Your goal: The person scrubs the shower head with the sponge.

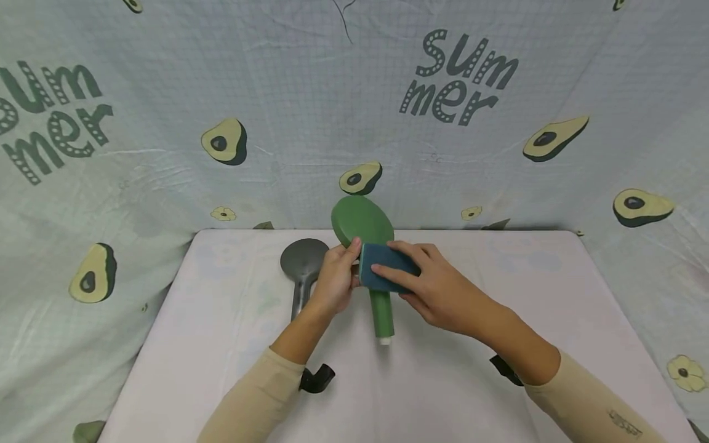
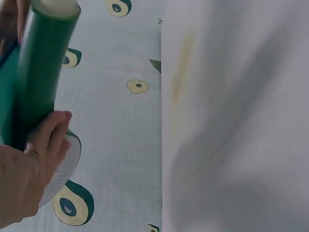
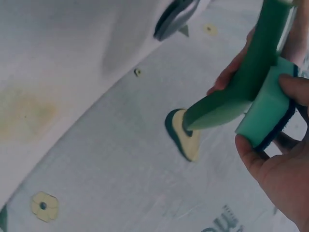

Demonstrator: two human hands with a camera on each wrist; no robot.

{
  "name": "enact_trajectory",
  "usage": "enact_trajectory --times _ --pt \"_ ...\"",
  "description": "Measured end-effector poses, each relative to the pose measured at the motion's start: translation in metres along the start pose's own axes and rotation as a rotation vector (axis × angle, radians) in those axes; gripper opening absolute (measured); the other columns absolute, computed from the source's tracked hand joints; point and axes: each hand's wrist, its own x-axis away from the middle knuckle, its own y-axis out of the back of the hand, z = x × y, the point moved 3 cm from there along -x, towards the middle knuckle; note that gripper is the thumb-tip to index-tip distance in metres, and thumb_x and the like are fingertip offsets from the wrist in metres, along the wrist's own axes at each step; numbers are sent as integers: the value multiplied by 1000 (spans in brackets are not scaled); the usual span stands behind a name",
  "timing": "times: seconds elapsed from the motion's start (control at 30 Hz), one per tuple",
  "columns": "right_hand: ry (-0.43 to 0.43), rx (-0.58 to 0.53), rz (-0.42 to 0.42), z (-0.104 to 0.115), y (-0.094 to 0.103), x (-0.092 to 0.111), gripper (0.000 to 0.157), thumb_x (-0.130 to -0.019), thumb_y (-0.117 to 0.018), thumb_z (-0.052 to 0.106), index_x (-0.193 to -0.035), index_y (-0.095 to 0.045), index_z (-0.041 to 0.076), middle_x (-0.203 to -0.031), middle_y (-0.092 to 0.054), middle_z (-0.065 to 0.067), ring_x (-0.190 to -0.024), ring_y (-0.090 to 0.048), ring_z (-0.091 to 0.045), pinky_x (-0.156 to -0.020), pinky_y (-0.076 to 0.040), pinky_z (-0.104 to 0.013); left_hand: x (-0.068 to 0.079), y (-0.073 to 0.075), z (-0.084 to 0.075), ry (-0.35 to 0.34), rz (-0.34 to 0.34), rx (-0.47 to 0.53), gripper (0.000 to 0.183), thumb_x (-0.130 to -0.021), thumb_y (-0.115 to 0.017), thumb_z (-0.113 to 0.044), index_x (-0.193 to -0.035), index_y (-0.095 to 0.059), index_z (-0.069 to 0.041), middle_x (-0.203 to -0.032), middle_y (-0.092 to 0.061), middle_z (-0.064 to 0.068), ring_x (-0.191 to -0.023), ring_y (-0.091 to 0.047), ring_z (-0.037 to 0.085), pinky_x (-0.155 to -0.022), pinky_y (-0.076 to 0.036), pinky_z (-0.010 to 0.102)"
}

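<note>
A green shower head (image 1: 362,220) is held up over the white table, its round head away from me and its handle, tipped with a white end, towards me. My left hand (image 1: 334,282) grips it around the neck. In the left wrist view, part of its pale perforated face (image 2: 67,166) shows beyond the fingers. With thumb and fingers my right hand (image 1: 443,286) pinches a sponge (image 3: 265,106), teal with a dark blue scouring side. Its teal side lies against the shower head near the neck, the dark side facing up in the head view.
A grey shower head (image 1: 303,261) lies on the white table (image 1: 454,387), left of my left hand and partly behind that forearm. Black pieces show by both forearms. A cloth (image 1: 288,80) printed with avocados hangs behind the table.
</note>
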Motion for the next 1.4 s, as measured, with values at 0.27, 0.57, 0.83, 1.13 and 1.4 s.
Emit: enact_trajectory --times 0.27,0.57,0.83,1.13,1.4 --pt "233 245 199 39 -5 21 73 -81 -87 16 -146 -58 33 -153 -48 -13 -115 -56 -35 -95 -56 -42 -4 6 -1 -12 -86 -86 44 -113 -43 -24 -134 -56 12 -116 -69 33 -90 -77 24 -73 -65 34" --pt "146 339 89 20 0 -3 69 -83 -84 11 -144 -61 33 -152 -49 -13 -119 -56 -38 -97 -57 -45 0 2 -5 -48 -111 -186 38 -111 -49 -20 -122 -63 13 -99 -72 19 -81 -72 14 -70 -61 25" --pt "175 355 47 24 -3 -5 72 -78 -86 10 -143 -61 31 -153 -51 -11 -124 -55 -39 -99 -56 -47 1 4 -7 -103 -155 -210 36 -110 -49 -20 -117 -64 12 -98 -70 17 -77 -69 11 -71 -59 22" --pt "259 -20 -123 27 -13 38 44 -103 -61 21 -146 -57 29 -151 -49 -15 -127 -53 -34 -99 -55 -46 1 7 -11 -122 -110 83 46 -113 -43 -22 -144 -45 12 -133 -61 36 -103 -73 43 -81 -63 44" --pt "-47 -356 -211 5 -23 24 49 -104 -65 26 -151 -52 22 -162 -34 -13 -145 -40 -32 -106 -52 -45 4 0 -11 -133 -96 207 43 -112 -43 -18 -141 -43 13 -118 -68 23 -84 -78 19 -74 -64 31"
